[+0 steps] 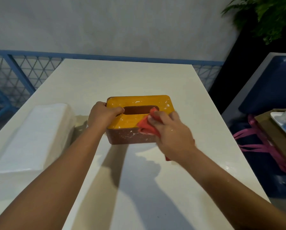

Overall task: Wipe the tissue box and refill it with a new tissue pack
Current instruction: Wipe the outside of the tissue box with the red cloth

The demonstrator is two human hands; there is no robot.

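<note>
Left hand (pixel 104 115) clamps the left end of the tissue box (pixel 122 136), its fingers curled over the far left corner and its thumb reaching across the top to the edge of the slot (pixel 137 110). Right hand (pixel 171 131), slightly blurred, has its fingers curled round a bunched red cloth (pixel 144 125) and presses it onto the near right part of the yellow lid (pixel 139 101), with the cloth's far tip at the right end of the slot and its near part hanging over the box's front wall. The box stands upright with the lid on, about in the middle of the white tabletop (pixel 139 171); its reddish-brown sides and the lid carry white smears and specks. The slot looks dark, and what lies inside cannot be told. A white tissue pack (pixel 34 135) lies flat on the left part of the tabletop, apart from the box and just left of the left forearm. Beyond the far left edge runs a blue lattice fence (pixel 19 72). To the right of the tabletop stands a blue seat (pixel 268 90) holding a dark bag with pink straps (pixel 258 146), a cardboard box (pixel 275 138) and a pale tray (pixel 283 123) on top of it. A green plant (pixel 271 17) fills the far right corner.
</note>
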